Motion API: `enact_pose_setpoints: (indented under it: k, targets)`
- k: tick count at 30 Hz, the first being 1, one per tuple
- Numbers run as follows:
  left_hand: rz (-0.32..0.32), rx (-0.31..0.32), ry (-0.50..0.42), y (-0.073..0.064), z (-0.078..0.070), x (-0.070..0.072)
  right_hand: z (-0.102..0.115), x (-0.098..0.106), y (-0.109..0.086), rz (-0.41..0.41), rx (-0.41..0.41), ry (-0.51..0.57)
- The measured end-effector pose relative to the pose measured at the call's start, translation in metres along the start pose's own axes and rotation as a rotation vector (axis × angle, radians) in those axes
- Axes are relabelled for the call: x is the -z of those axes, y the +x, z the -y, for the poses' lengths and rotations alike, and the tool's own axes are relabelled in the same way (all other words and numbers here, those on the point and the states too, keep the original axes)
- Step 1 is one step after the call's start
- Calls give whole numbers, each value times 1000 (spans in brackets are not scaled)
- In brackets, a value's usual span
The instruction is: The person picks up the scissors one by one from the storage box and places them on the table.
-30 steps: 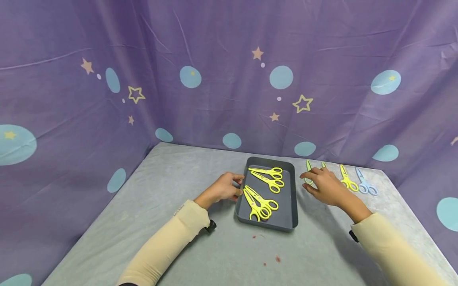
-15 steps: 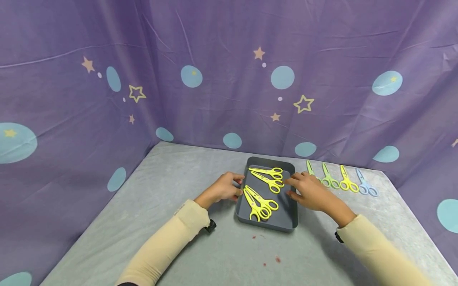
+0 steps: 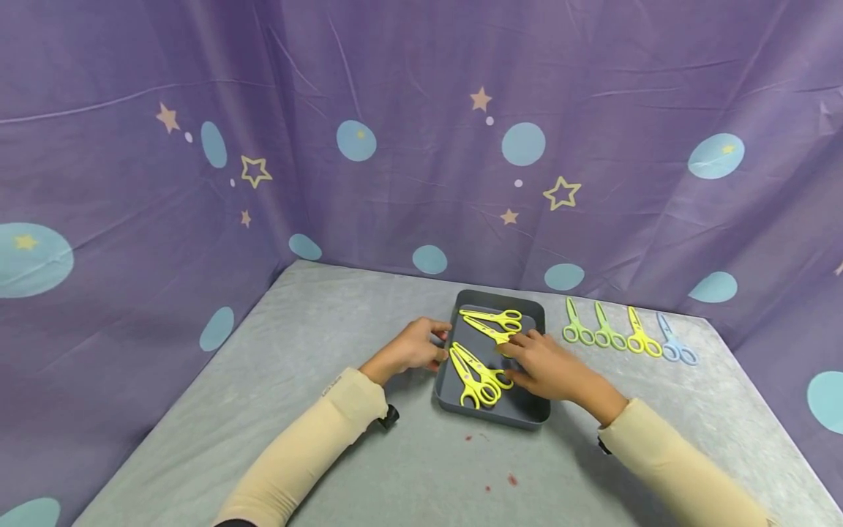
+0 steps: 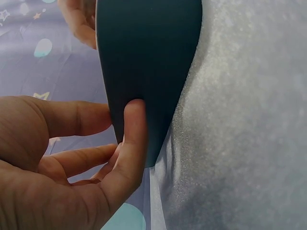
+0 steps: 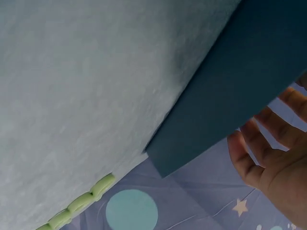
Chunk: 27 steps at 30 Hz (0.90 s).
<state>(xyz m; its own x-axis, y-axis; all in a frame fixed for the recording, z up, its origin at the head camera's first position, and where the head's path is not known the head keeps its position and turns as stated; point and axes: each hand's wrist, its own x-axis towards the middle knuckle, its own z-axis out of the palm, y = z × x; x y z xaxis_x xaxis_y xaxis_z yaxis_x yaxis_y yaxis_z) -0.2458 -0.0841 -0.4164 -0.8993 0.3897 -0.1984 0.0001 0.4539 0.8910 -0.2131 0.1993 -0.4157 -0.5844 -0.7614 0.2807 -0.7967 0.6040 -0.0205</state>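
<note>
A dark grey tray (image 3: pixel 527 421) holds several yellow scissors: an upper group (image 3: pixel 487 318) and a lower overlapping group (image 3: pixel 476 380). At its left side my left hand (image 3: pixel 411 345) touches the tray. In the left wrist view, a fingertip (image 4: pixel 135 109) of that hand lies on the tray's outer wall. My right hand (image 3: pixel 546 366) is over the tray's right part, fingers loosely bent near the scissors' handles and partly covering them. The right wrist view shows its fingers (image 5: pixel 256 141) beyond the tray's wall (image 5: pixel 216 96); their contact with any scissors is hidden.
Right of the tray, two green scissors (image 3: pixel 577 331) (image 3: pixel 609 337), one yellow pair (image 3: pixel 642 341) and one light blue pair (image 3: pixel 678 351) lie in a row on the grey cloth (image 3: pixel 369 300). A purple patterned curtain (image 3: pixel 408 190) stands behind.
My right hand has moved left from the row of scissors, over the tray's right wall, to the scissors inside. My left hand has stayed at the tray's left side.
</note>
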Motion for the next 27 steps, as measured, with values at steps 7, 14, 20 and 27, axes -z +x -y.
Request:
enact_pose_setpoints:
  k: [7, 14, 20, 27]
  targets:
    - [0, -1, -5, -1, 0, 1, 12, -3, 9, 92, -5, 20]
    - [9, -8, -4, 1, 2, 1, 16, -8, 17, 138, 57, 59]
    - [7, -7, 5, 1, 1, 0, 16, -11, 20, 160, 81, 66]
    - [8, -8, -4, 0, 0, 0, 17, -11, 23, 194, 78, 109]
